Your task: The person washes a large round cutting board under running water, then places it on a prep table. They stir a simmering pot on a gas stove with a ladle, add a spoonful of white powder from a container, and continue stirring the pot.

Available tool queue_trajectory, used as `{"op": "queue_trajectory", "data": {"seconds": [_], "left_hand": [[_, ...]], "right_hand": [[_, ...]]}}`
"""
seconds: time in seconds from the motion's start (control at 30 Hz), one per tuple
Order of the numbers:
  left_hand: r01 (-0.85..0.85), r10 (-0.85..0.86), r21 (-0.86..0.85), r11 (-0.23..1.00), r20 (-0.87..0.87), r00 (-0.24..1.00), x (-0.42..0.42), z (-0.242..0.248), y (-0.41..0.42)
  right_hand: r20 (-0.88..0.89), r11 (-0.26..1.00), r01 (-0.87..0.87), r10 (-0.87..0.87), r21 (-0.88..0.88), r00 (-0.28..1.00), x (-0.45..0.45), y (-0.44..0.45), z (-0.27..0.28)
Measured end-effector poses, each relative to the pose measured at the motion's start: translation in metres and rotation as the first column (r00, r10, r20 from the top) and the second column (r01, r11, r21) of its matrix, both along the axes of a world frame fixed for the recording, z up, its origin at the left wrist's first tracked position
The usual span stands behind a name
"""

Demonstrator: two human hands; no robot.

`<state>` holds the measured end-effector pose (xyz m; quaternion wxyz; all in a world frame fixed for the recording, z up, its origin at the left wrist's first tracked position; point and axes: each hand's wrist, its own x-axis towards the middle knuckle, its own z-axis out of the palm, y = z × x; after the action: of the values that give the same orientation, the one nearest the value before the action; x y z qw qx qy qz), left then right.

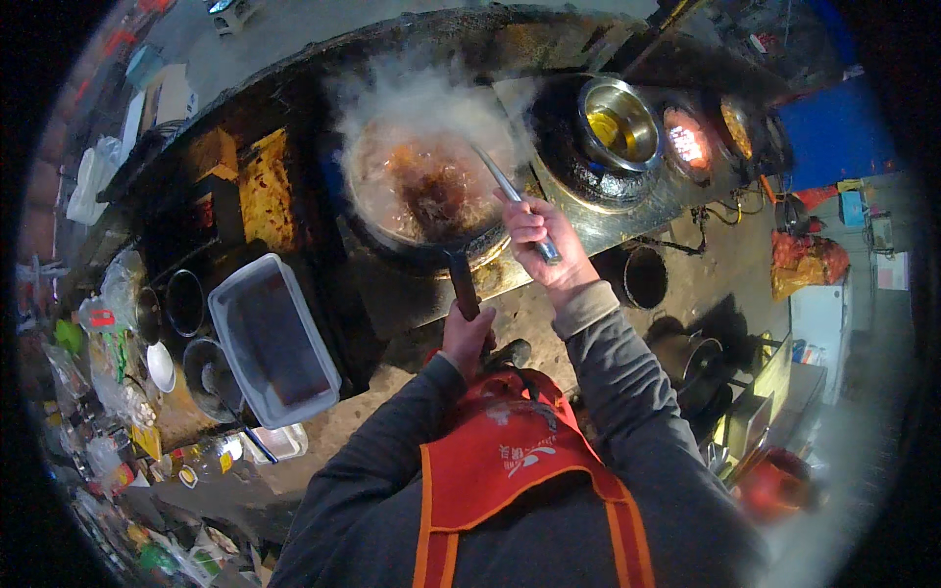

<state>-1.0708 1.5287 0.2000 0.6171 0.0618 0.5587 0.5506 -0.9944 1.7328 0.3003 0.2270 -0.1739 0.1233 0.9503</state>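
Note:
A large wok (441, 184) sits over the stove, holding bubbling brown liquid under thick steam. My left hand (468, 336) grips the wok's dark handle (462, 283) near my red apron. Above the wok's right side, my right hand (540, 239) is closed around a metal utensil handle (507, 184); its far end disappears in the steam, so its head cannot be made out. To the right of the wok, a steel bowl (621, 125) with yellow liquid, probably oil, rests on a round dark burner or pot.
Left of the stove stands a translucent plastic tub (276, 342) of dark liquid, beside a white bowl (161, 367) and plastic bags. A glowing burner opening (687, 143) lies beyond the steel bowl. A dark round container (645, 278) is below the stove edge at right.

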Motion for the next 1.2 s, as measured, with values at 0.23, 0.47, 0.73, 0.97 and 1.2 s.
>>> {"op": "queue_trajectory", "data": {"seconds": [0.23,0.47,0.73,0.97,1.2], "left_hand": [[0.017,-0.016,0.036,0.999,-0.018,1.000,-0.001,-0.012,-0.002],[0.031,-0.034,0.016,0.999,0.182,0.983,-0.005,-0.011,-0.005],[-0.116,0.117,-0.025,0.993,0.394,0.912,-0.010,-0.021,-0.009],[-0.120,0.128,-0.057,0.991,0.195,0.972,-0.011,-0.024,-0.039],[-0.167,0.167,0.007,0.986,0.063,0.984,0.009,0.016,-0.064]], "right_hand": [[0.090,0.993,0.013,-0.023,0.113,0.996,0.053,-0.026,-0.012],[0.232,0.962,-0.004,-0.062,0.273,0.971,0.122,-0.052,-0.011],[0.191,0.947,0.178,-0.233,0.267,0.953,0.249,-0.091,0.007],[0.361,0.877,0.327,-0.449,0.352,0.817,0.407,-0.119,0.003],[0.837,0.837,-0.081,-0.527,0.541,0.148,0.536,-0.079,-0.075]]}}
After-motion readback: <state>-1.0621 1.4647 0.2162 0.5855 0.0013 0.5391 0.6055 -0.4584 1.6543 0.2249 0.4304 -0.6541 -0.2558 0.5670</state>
